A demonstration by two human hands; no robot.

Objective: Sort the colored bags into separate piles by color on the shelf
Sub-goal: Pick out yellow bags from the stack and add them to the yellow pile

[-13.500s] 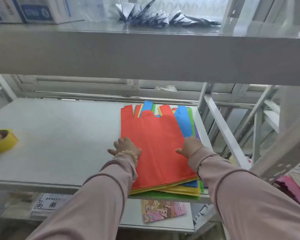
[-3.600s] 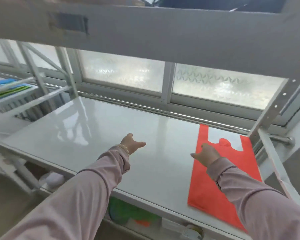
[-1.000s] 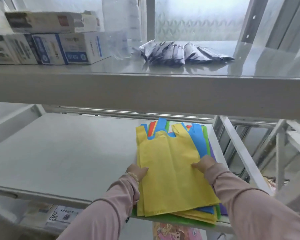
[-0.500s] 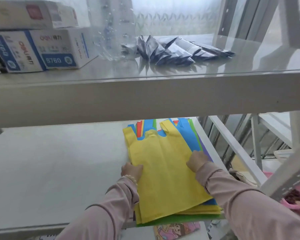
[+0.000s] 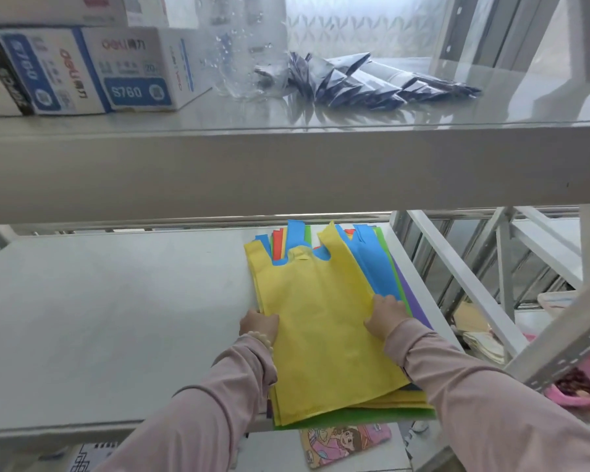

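The top of the stack is yellow now, not red like it was a little while back, and a red bag was laid flat by itself on another white shelf a few seconds ago, so 1 color has started its own pile and the yellow bag [image 5: 324, 321] looks like the next one to go. It lies on top of the mixed stack [image 5: 382, 277] at the right end of the white shelf [image 5: 116, 318], with blue, red, green and purple bags peeking out under it. Compared with half a second ago, the yellow bag has turned a little, and its near end now hangs past the front edge of the shelf. The left hand [image 5: 259, 325] is at the bag's left edge, fingers curled at the edge as if taking hold; I cannot see if they go under just 1 bag. The right hand [image 5: 385, 315] is at the right edge with the fingers bent and close together, and the cloth wrinkles there, so it seems to be pinching the yellow bag. I think the person is about to lift it off. The job is only just begun, since most colors are still mixed. The bags are thin and floppy, so 2 could come up stuck together. No yellow pile is in sight here.
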